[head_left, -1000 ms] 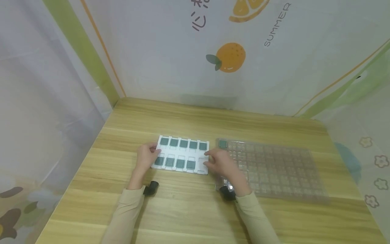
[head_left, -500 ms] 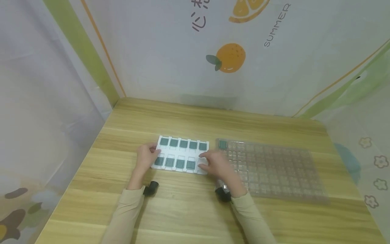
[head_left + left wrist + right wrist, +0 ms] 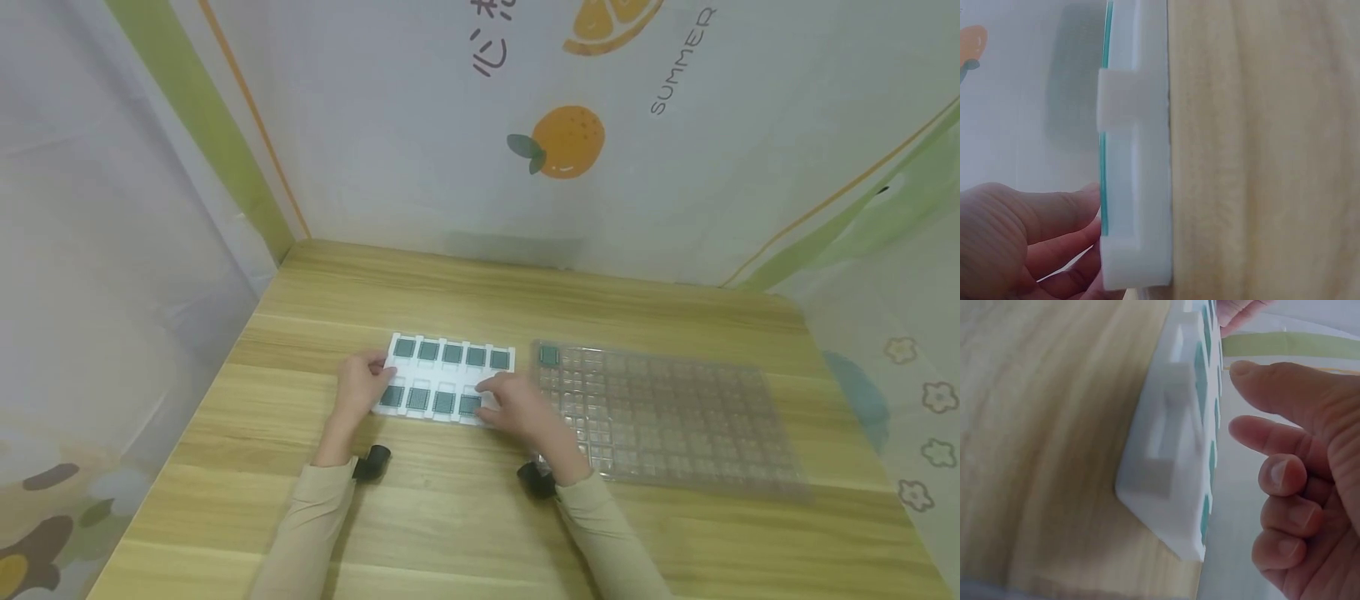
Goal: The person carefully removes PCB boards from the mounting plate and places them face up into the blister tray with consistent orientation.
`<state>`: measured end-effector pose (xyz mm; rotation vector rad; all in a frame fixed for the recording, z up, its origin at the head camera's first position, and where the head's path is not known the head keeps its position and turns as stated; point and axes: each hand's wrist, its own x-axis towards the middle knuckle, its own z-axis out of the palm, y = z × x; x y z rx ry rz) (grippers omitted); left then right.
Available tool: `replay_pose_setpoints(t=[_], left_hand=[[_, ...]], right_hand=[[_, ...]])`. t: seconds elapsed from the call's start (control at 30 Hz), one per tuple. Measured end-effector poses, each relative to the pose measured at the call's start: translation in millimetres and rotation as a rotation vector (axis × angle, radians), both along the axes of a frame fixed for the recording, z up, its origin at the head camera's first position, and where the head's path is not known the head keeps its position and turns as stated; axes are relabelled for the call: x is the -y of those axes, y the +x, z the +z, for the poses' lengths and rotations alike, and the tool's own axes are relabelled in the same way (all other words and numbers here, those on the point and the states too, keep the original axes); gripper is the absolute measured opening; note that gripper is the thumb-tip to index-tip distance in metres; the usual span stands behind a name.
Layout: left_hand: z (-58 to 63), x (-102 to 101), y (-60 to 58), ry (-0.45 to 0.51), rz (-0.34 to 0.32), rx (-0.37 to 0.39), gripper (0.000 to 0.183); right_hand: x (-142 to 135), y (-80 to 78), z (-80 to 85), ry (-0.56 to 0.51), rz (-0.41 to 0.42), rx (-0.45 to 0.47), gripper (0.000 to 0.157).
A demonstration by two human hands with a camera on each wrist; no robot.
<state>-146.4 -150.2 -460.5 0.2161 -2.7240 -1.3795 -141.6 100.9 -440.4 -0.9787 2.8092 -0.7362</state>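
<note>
A white tray lies on the table, holding two rows of square green chips with fine grid patterns. My left hand grips its left end; in the left wrist view the thumb and fingers of that hand meet the tray's side wall. Over the tray's front right part hovers my right hand, fingertips right at the last chip of the near row. The right wrist view shows its thumb and index finger apart, nothing between them, the other fingers curled in.
To the right lies a large clear plastic tray with many small pockets, one green chip in its back left corner. Both wrists carry black cameras. A printed curtain rises behind the wooden table.
My right hand has moved left over the white tray, from its right edge to the last chip of the near row. The left hand and both trays have stayed in place.
</note>
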Motion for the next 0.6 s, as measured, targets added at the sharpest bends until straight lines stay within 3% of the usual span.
replay_pose_setpoints(t=[0.3,0.6], left_hand=[[0.0,-0.1,-0.3,-0.004,0.002,-0.003,0.029],[-0.7,-0.2,-1.7,-0.007,0.001,0.000,0.030]], right_hand=[[5.2,0.4,-7.1,0.006,0.031,-0.054,0.028],[8.7,0.8,-9.0,0.011,0.022,-0.005,0.028]])
